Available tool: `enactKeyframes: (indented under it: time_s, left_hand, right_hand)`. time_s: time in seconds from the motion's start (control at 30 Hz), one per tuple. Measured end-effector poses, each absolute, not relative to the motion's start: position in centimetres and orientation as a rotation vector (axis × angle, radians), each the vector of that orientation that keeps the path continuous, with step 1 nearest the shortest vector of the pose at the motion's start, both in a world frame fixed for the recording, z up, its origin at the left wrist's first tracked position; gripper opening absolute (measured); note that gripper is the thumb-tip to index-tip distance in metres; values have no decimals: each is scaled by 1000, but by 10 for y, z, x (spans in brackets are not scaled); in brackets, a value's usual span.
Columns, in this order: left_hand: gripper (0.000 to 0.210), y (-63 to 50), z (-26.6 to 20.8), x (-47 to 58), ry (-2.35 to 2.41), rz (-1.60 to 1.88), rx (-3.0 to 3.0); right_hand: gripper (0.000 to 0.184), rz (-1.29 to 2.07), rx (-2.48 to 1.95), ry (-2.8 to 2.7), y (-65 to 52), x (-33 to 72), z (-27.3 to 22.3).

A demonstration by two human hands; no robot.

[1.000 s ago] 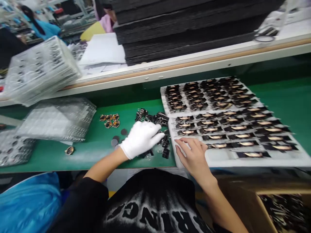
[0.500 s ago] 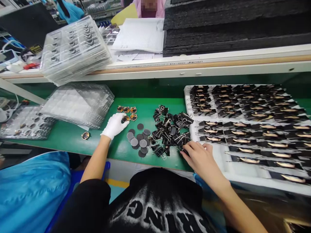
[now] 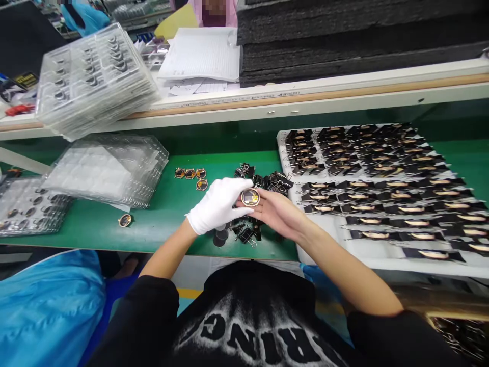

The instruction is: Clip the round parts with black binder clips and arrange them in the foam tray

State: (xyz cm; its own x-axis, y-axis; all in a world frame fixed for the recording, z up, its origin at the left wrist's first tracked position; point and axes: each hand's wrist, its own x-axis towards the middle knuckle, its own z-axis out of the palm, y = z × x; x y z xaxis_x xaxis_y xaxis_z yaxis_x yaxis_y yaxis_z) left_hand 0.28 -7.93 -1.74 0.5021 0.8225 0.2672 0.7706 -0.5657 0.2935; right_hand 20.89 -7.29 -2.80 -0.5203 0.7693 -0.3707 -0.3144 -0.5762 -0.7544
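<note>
A small round watch case (image 3: 250, 197) with a gold-coloured rim and a dark and yellow face is held up in front of me. My left hand (image 3: 214, 204), in a white glove, pinches it from the left between thumb and fingers. From the right, my bare right hand (image 3: 282, 214) cradles it, palm turned up, fingers reaching behind it. Beneath both hands lies a heap of black binder clips (image 3: 244, 232), partly covered. Dark round discs (image 3: 220, 237) show below my left wrist, mostly hidden. Several similar watch cases (image 3: 190, 174) lie beyond my left hand.
On the right, a white foam tray (image 3: 324, 237) bears rows of clipped pieces. One watch case (image 3: 125, 220) lies alone at left. Clear plastic trays (image 3: 110, 168) are stacked behind it. A shelf edge (image 3: 267, 104) crosses above the green bench (image 3: 153, 229). Blue clothing of a person shows lower left.
My left hand has taken a watch case from the group and brought it right. My right hand has left the clips and moved up-left to meet it. The view has shifted slightly right.
</note>
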Motion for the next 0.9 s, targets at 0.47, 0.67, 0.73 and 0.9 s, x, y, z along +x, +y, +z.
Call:
enactKeyframes:
  time_s: [0.47, 0.67, 0.73, 0.9]
  left_hand:
    - [17, -65, -51, -36, 1566, 11, 2449]
    - [31, -67, -20, 5, 1724, 515, 2632]
    - [33, -69, -11, 24, 1529, 410, 2771]
    - [38, -66, -8, 51, 1333, 191, 2929]
  right_hand:
    - [20, 2009, -966, -552, -31, 237, -34]
    - [23, 2062, -916, -555, -38, 238, -35]
    - [23, 2090, -880, -578, -41, 238, -35]
    - [20, 2107, -812, -665, -47, 239, -36]
